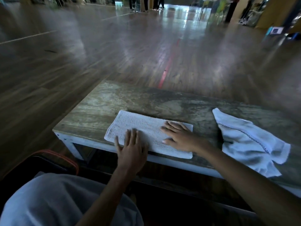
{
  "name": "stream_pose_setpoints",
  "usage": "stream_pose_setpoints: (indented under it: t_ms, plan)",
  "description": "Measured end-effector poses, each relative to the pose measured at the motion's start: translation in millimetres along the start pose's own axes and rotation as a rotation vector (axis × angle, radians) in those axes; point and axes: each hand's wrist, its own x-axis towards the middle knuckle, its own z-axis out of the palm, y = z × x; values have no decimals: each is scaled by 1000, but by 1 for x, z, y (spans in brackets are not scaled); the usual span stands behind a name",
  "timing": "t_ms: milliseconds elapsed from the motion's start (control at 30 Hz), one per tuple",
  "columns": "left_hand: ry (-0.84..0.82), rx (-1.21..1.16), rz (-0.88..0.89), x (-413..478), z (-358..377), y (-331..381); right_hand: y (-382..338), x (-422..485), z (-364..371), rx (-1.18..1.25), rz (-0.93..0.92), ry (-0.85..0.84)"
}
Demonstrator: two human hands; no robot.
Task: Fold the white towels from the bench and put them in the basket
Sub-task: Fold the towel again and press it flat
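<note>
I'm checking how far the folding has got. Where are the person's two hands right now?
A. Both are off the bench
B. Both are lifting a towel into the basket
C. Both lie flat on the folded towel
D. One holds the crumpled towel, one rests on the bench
C: the left hand and right hand lie palm-down on the folded towel, while the crumpled towel lies untouched to the right.

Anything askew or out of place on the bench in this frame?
The unfolded towel at the right lies crumpled, one corner hanging over the bench edge. The folded towel under the left hand and right hand lies flat.
</note>
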Motion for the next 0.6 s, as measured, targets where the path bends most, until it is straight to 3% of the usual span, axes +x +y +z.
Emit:
stream_pose_setpoints:
  t_ms: [167, 267, 600]
  plan:
    - [10, -18, 362, -19, 18, 80, 63, -41, 1, -54, 243, 33]
    - [41, -57, 483, -22, 24, 113, 89, -46, -3, -46, 325, 34]
    - [6, -246, 570, -5, 16, 105, 78, -19, -10, 284, 339, 41]
